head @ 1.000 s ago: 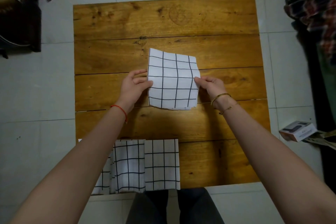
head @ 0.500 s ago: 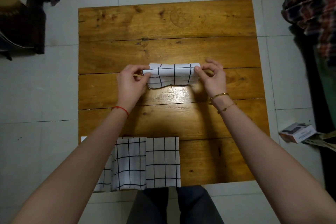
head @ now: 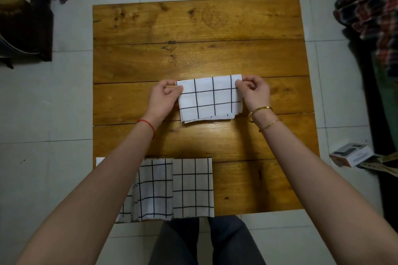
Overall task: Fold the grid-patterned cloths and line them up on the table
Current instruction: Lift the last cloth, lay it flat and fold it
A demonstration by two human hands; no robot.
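A white cloth with a black grid lies folded into a wide rectangle in the middle of the wooden table. My left hand pinches its upper left corner. My right hand pinches its upper right corner. Layered edges show along the cloth's near side. Along the table's near edge lies a row of folded grid cloths: one at the right, one in the middle, and a third mostly hidden under my left forearm.
The table stands on a pale tiled floor. A small cardboard box lies on the floor at the right. Plaid fabric hangs at the right edge; dark furniture with plaid cloth sits at the upper left. My legs show below the table.
The cloth lay as a taller square one second ago. Both hands folded it in half and now hold the folded rectangle by its far corners.
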